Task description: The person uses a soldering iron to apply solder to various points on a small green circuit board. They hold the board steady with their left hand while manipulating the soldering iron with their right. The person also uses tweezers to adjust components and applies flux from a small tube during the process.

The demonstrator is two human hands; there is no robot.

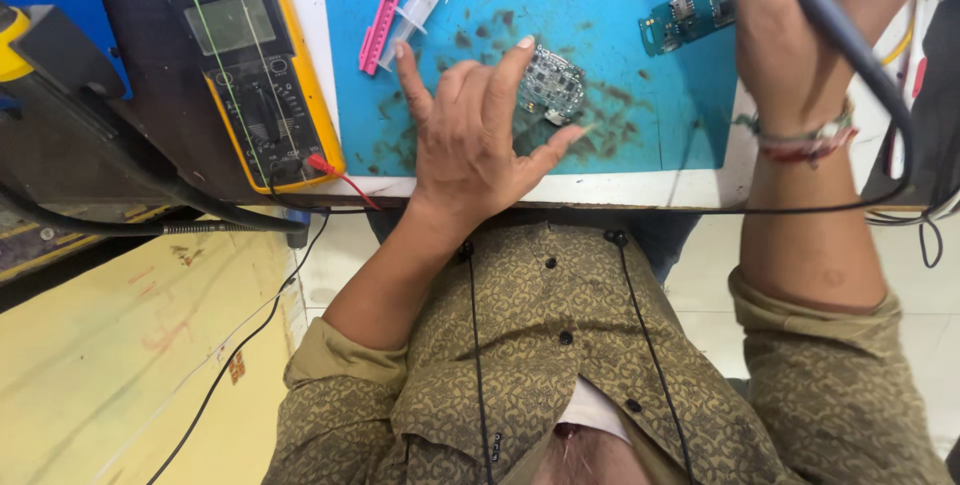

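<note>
While left hand (pixel 470 135) pins circuit board (pixel 551 82), right hand (pixel 800 15) grips a grey tool (pixel 840 25)

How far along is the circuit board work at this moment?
Set out: round circuit board on the stained blue mat, multimeter alongside. In hand: left hand steadies the board; right hand grips a corded tool, tip out of view. Left: second board lies untouched.

Electronics repair workshop: blue work mat (pixel 640 75), yellow multimeter (pixel 255 65), bare circuit boards (pixel 690 13), syringe (pixel 425 0).
</note>
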